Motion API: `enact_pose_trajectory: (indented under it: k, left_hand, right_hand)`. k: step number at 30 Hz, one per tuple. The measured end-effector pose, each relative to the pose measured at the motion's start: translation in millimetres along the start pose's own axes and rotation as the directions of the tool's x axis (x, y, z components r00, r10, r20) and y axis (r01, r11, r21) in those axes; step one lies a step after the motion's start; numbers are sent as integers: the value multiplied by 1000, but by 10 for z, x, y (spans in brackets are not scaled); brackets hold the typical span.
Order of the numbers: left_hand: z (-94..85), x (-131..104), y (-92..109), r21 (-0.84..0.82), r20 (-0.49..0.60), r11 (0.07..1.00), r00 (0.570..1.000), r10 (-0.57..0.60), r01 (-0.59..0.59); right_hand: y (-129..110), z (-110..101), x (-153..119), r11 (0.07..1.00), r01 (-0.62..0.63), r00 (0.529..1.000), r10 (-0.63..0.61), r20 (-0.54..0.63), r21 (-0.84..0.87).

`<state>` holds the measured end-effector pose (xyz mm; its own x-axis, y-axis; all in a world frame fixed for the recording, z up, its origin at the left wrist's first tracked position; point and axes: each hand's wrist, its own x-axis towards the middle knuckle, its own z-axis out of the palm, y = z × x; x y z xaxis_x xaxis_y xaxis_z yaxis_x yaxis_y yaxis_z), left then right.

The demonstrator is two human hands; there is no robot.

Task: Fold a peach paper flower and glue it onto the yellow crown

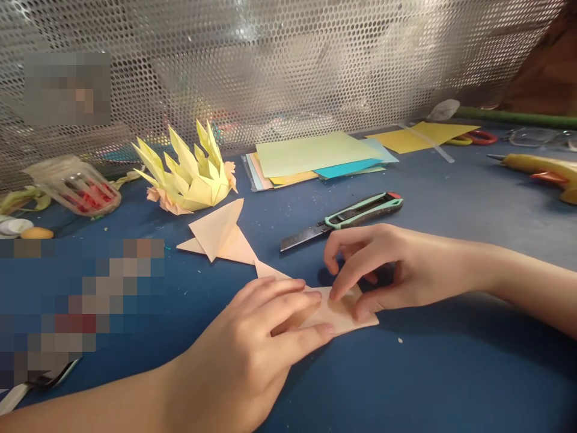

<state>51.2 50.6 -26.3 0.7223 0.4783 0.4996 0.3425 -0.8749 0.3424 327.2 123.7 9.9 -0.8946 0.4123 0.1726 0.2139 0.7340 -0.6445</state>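
Under both hands lies a folded piece of pale peach paper [329,310] on the blue table. My left hand [265,331] rests on it with fingers spread, covering its left part. My right hand [383,270] is curved over the right end, thumb and fingertips touching the paper and apart from each other. Just beyond are folded peach paper triangles [225,234], partly overlapping. A utility knife [363,210] with its blade out sits behind my right hand. Farther back stands a yellow-green folded paper crown [193,174] with pointed petals and peach pieces around its base.
A stack of coloured paper [311,150] is against the perforated metal screen [293,66]. To the right are yellow paper [419,138], scissors [480,138] and a yellow glue gun [541,168]. A clear jar [85,189] with red bits stands at left.
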Motion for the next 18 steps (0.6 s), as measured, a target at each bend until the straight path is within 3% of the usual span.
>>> enact_pose_trajectory:
  k: [7,12,18]
  left_hand:
    - [-116,117,48,-85,14,986,990,-143,144]
    - [-120,179,16,-157,35,958,971,-237,239]
    - [-120,144,9,-166,92,953,966,-242,255]
  right_hand:
    - [-25,1,15,981,-78,995,65,76,178]
    - [-48,27,23,988,-104,992,95,78,115]
    - [-23,58,3,996,-60,995,55,86,60]
